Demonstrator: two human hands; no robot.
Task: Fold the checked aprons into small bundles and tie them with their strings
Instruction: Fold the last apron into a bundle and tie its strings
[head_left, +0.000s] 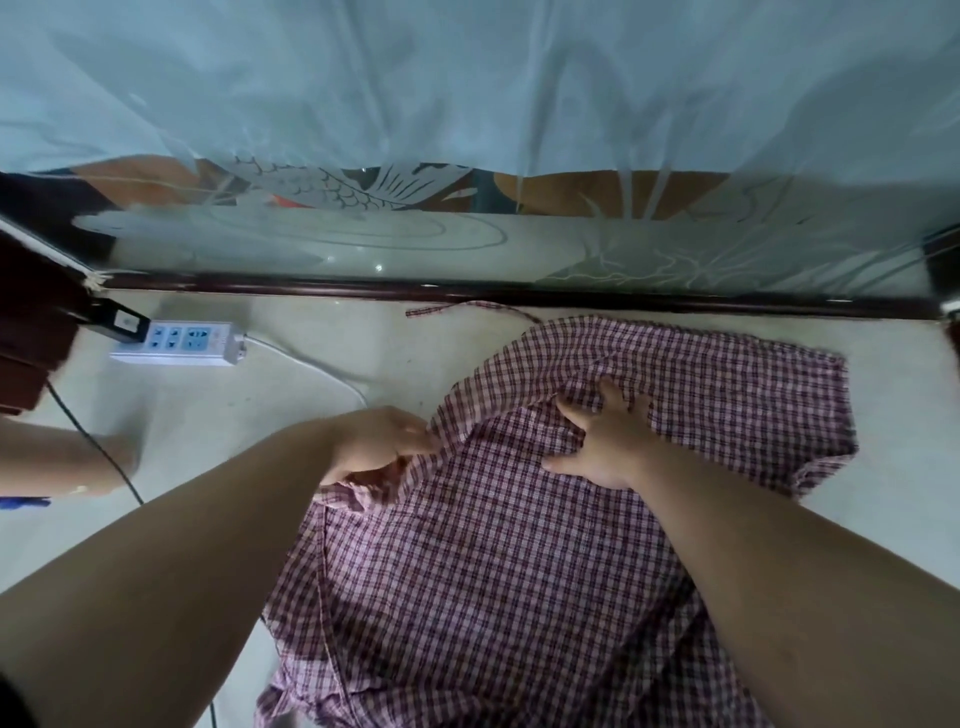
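Pinched nine-o'clock edge of checked apron (498, 582) with left hand (376, 449); pressed right hand (605, 447) spread flat. Probably risked skewed fold if twelve-o'clock string (467, 307) caught underneath.

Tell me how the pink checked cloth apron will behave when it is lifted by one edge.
Probably floppy: the pink checked cloth apron wrinkles and bunches where the left hand pinches its edge. Likely light, since thin folds ripple under the flat right hand. Its loose checked string would probably trail and drag.
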